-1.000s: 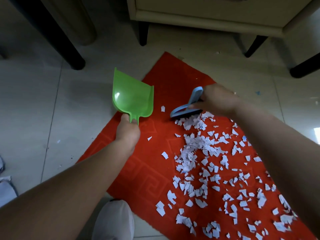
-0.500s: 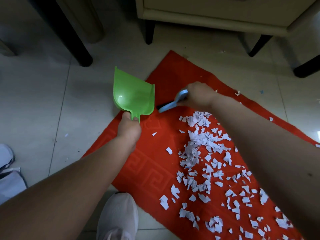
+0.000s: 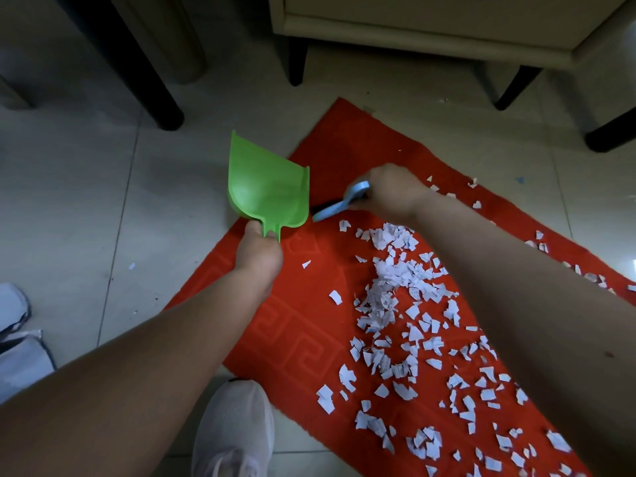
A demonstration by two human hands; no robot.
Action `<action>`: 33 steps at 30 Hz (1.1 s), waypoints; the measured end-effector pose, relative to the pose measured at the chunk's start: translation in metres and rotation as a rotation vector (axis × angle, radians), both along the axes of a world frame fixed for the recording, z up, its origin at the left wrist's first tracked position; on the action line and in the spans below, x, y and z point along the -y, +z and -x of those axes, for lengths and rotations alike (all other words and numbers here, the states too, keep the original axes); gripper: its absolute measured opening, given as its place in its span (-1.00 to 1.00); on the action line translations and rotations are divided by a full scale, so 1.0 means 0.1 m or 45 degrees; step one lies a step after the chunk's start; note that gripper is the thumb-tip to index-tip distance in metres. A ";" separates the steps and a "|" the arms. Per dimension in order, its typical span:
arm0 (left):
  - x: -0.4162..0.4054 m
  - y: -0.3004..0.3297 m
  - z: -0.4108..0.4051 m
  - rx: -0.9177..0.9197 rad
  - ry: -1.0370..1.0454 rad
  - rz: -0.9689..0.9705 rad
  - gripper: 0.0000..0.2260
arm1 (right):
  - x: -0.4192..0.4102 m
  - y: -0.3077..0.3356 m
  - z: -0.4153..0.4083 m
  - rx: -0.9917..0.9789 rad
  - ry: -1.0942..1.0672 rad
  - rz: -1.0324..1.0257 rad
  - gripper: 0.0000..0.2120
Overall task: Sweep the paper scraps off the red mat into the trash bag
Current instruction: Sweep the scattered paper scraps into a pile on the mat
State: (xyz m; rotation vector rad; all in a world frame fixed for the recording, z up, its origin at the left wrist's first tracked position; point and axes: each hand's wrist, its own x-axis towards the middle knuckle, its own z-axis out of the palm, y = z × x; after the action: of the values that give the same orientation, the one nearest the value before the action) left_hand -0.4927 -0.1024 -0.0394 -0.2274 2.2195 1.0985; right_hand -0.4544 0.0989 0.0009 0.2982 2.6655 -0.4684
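My left hand (image 3: pixel 258 253) grips the green dustpan (image 3: pixel 266 189), mouth pointing far; my right hand (image 3: pixel 390 191) clasps a blue brush (image 3: pixel 339 203) (no readable labels) beside paper scraps (image 3: pixel 395 304) on the red mat (image 3: pixel 296 325).

Bare tile floor (image 3: pixel 86 208) lies open left of the red mat (image 3: pixel 344 156); beyond, black furniture legs (image 3: pixel 296 63) and a cabinet (image 3: pixel 430 25) block passage.

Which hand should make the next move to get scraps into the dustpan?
Right. The right hand holds the brush beside the scraps; the left hand only steadies the dustpan, empty at the mat edge.
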 end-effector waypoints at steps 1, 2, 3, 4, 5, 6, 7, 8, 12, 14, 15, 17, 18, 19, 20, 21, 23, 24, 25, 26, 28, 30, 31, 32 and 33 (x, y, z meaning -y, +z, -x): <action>0.00 0.00 0.00 0.001 -0.003 0.001 -0.76 | -0.01 0.01 -0.03 0.061 0.025 -0.003 -0.77; 0.00 0.00 0.00 0.003 -0.005 -0.001 -0.77 | -0.04 0.04 -0.06 0.125 0.039 -0.002 -0.76; 0.01 0.00 -0.01 0.008 -0.010 -0.005 -0.77 | -0.07 0.08 -0.10 0.178 0.058 0.000 -0.75; 0.01 -0.01 -0.01 0.015 -0.019 -0.009 -0.77 | -0.10 0.13 -0.14 0.217 0.074 -0.001 -0.74; 0.00 -0.01 -0.01 0.022 -0.034 -0.008 -0.77 | -0.15 0.18 -0.17 0.226 0.081 -0.007 -0.74; 0.00 -0.02 -0.01 0.027 -0.050 -0.003 -0.78 | -0.20 0.23 -0.20 0.205 0.070 -0.021 -0.72; -0.01 -0.01 -0.02 0.030 -0.067 0.001 -0.78 | -0.24 0.27 -0.21 0.151 0.042 -0.038 -0.71; -0.03 -0.01 -0.03 0.030 -0.080 0.005 -0.78 | -0.27 0.29 -0.21 0.082 -0.002 -0.050 -0.70; -0.09 0.00 -0.08 0.019 -0.111 0.018 -0.77 | -0.20 0.21 -0.18 -0.101 -0.044 0.036 -0.78; -0.10 -0.01 -0.10 0.015 -0.110 0.031 -0.77 | -0.09 0.10 -0.24 -0.066 0.006 0.048 -0.79; -0.10 0.00 -0.11 0.016 -0.109 0.034 -0.77 | -0.05 0.05 -0.28 -0.037 0.027 0.046 -0.79; -0.09 -0.01 -0.13 0.022 -0.114 0.039 -0.77 | -0.03 0.00 -0.38 0.024 0.065 0.049 -0.80; -0.08 -0.01 -0.13 0.024 -0.120 0.043 -0.77 | -0.05 0.00 -0.42 0.057 0.058 0.059 -0.80; -0.07 -0.02 -0.13 0.025 -0.128 0.047 -0.76 | -0.08 0.02 -0.45 0.082 0.034 0.069 -0.80; -0.06 -0.02 -0.13 0.023 -0.137 0.049 -0.76 | -0.13 0.05 -0.47 0.094 0.005 0.062 -0.78; -0.05 -0.03 -0.13 0.022 -0.145 0.049 -0.76 | -0.17 0.11 -0.48 0.082 -0.018 0.044 -0.76; -0.05 -0.04 -0.12 0.029 -0.151 0.049 -0.75 | -0.23 0.21 -0.45 -0.004 -0.059 0.037 -0.75; -0.06 -0.04 -0.12 0.032 -0.151 0.049 -0.75 | -0.23 0.24 -0.42 -0.065 -0.075 0.054 -0.76; -0.06 -0.04 -0.13 0.033 -0.152 0.050 -0.74 | -0.21 0.25 -0.38 -0.113 -0.085 0.076 -0.77; -0.07 -0.04 -0.13 0.034 -0.152 0.048 -0.74 | -0.16 0.25 -0.35 -0.128 -0.069 0.076 -0.78; -0.07 -0.03 -0.16 0.029 -0.150 0.051 -0.74 | -0.05 0.18 -0.32 -0.087 0.018 0.026 -0.79; -0.06 -0.02 -0.18 0.017 -0.160 0.064 -0.75 | 0.05 0.09 -0.37 -0.022 0.077 -0.002 -0.80; -0.05 -0.02 -0.19 0.019 -0.159 0.063 -0.76 | 0.08 0.06 -0.42 0.004 0.106 -0.016 -0.80; -0.03 -0.03 -0.20 0.026 -0.153 0.057 -0.76 | 0.09 0.04 -0.47 0.031 0.132 -0.032 -0.80; -0.01 -0.04 -0.21 0.036 -0.148 0.052 -0.76 | 0.08 0.03 -0.52 0.052 0.151 -0.040 -0.80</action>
State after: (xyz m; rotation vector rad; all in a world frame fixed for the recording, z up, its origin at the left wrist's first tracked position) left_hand -0.4717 -0.1018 -0.0430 -0.1285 2.2022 0.9826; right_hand -0.4023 0.0908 0.0035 0.1564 2.6345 -0.3795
